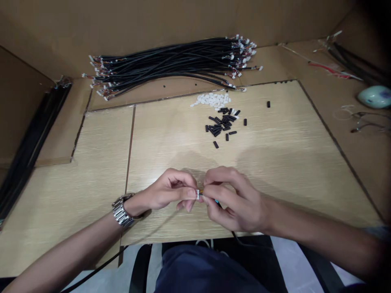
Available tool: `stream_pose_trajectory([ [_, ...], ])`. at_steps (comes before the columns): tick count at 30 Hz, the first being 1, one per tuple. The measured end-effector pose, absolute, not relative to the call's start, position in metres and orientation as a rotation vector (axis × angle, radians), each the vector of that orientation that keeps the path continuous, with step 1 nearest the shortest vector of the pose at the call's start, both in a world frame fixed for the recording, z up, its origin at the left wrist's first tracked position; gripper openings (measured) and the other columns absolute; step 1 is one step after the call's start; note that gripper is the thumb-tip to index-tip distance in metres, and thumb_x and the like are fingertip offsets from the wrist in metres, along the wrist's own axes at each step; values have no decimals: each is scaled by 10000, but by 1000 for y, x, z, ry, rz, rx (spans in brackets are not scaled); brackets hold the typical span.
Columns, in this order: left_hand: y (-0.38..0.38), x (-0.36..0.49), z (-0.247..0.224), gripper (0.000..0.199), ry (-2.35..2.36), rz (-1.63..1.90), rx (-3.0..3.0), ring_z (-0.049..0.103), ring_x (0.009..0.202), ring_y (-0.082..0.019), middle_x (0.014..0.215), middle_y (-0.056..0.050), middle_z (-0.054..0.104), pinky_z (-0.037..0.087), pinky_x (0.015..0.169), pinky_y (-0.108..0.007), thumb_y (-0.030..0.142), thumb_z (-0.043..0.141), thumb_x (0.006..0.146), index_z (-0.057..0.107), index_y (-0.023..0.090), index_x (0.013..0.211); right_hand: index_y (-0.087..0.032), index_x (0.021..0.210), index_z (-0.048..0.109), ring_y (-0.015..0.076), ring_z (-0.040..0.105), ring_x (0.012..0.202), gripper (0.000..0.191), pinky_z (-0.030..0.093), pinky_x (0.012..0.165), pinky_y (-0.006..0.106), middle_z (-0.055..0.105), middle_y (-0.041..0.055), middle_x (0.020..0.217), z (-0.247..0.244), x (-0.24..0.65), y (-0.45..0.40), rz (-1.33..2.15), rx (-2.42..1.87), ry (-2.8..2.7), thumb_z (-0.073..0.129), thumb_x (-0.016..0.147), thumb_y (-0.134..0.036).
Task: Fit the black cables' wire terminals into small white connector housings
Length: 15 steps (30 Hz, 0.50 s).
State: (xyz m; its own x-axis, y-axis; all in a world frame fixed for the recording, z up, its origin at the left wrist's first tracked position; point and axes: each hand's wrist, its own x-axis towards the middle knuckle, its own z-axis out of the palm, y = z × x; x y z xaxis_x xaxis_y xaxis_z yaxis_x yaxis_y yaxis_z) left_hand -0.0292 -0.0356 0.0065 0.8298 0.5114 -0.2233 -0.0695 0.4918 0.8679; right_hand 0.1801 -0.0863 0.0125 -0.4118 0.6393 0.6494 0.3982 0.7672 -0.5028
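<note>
Near the table's front edge, my left hand (pixel 174 190) pinches a small white connector (pixel 197 194) between thumb and forefinger. Close on its right side, my right hand (pixel 233 199) has its fingers closed on thin wires (pixel 200 191) that run to the connector; yellow and dark ones show. A black cable (pixel 235 236) hangs from below my right hand over the table edge. My right fingertips hide part of the wires. Beyond my hands lie a pile of black rectangular pieces (pixel 225 122) and, behind it, a pile of small white pieces (pixel 212 100).
A large bundle of black cables (pixel 165 61) with white connectors lies along the back. More long dark cables (pixel 33 142) lie at the left. At the right are a pale green rounded object (pixel 375 97) and glasses (pixel 368 122). A dark seam (pixel 130 148) crosses the table.
</note>
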Motion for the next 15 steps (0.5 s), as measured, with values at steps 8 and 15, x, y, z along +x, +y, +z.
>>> stream_pose_trajectory([
  [8, -35, -29, 4, 207, 466, 374, 993, 565, 481, -73, 590, -20, 666, 423, 440, -138, 299, 700, 889, 676, 122, 782, -110, 1011, 592, 147, 576, 896, 210, 547, 699, 258, 547, 91, 1092, 11, 178, -85, 469, -746, -1998, 598, 827, -9],
  [15, -34, -27, 3, 183, 429, 426, 961, 542, 502, -66, 616, -16, 650, 431, 458, -146, 254, 658, 920, 655, 112, 805, -166, 987, 588, 142, 574, 810, 180, 528, 617, 261, 532, 56, 984, 9, 177, -80, 566, -788, -1882, 612, 841, -65],
])
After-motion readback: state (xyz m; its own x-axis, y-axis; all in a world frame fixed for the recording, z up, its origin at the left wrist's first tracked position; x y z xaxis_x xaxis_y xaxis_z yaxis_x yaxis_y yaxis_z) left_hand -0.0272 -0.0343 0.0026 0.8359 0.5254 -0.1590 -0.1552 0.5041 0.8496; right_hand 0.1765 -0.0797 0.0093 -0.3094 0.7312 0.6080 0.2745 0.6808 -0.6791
